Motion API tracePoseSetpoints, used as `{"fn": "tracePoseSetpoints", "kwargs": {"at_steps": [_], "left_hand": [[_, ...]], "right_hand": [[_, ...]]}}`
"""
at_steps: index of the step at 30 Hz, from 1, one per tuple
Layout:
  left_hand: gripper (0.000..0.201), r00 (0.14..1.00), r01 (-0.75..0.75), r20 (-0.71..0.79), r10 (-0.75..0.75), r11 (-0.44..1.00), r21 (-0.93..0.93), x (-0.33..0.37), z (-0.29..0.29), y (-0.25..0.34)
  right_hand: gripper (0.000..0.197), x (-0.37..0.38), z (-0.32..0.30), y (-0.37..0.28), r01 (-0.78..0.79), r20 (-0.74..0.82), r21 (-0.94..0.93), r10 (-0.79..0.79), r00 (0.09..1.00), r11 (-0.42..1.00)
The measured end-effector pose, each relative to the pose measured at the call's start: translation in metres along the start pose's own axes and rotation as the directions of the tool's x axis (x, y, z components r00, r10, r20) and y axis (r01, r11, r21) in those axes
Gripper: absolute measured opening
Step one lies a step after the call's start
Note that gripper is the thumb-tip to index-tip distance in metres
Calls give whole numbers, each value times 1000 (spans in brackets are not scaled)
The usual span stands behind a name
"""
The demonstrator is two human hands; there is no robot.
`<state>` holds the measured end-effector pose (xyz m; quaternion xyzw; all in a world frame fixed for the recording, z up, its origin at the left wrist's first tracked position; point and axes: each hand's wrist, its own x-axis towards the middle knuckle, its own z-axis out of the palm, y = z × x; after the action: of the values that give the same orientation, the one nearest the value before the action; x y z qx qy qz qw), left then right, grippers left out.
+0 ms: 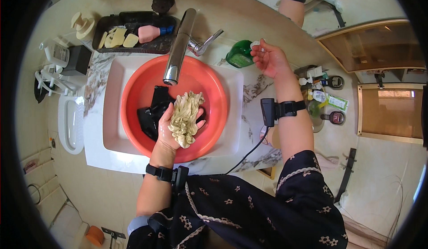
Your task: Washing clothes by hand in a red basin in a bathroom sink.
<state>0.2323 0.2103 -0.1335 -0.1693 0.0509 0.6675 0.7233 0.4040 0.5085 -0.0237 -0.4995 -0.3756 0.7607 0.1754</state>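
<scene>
Labels: the green bottle carries a label with pale print, too small to read reliably. The white bottle at 10 o'clock carries a printed panel, also illegible.

Left hand: palm up and half open, fingers spread. The wet, crumpled yellowish cloth lies across the palm and fingers, over the red basin. The thumb lies along the cloth's 9 o'clock side. The cloth's long axis runs roughly from 1 to 7 o'clock.

Right hand: fingers partly curled at the bottle's white top; whether they grip it cannot be told. The bottle lies between 1 and 2 o'clock from the basin, its top pointing to 2 o'clock, its long axis running from 8 to 2.

Black fabric occupies the basin's 9 o'clock side.
</scene>
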Motion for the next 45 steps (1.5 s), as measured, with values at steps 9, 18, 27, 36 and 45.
{"fn": "tracePoseSetpoints", "kwargs": {"at_steps": [9,18,27,36,45], "left_hand": [[52,997,-36,71,36,999,-3,-9,3,-3],[56,993,-99,62,103,993,-71,-12,-2,-4],[66,947,-303,56,315,939,-162,-26,-21,14],[59,990,-9,140,21,996,-89,-19,8,3],[37,941,-99,-302,155,976,193,-17,-30,13]], "right_hand": [[43,-5,12,6,-56,-105,-27,52,993,998],[48,-55,126,151,527,369,-316,-409,834,789],[61,-112,151,218,793,782,-608,-153,604,21],[39,-36,143,163,665,494,-695,-491,718,273],[15,-38,147,184,647,406,-637,-532,743,419]]}}
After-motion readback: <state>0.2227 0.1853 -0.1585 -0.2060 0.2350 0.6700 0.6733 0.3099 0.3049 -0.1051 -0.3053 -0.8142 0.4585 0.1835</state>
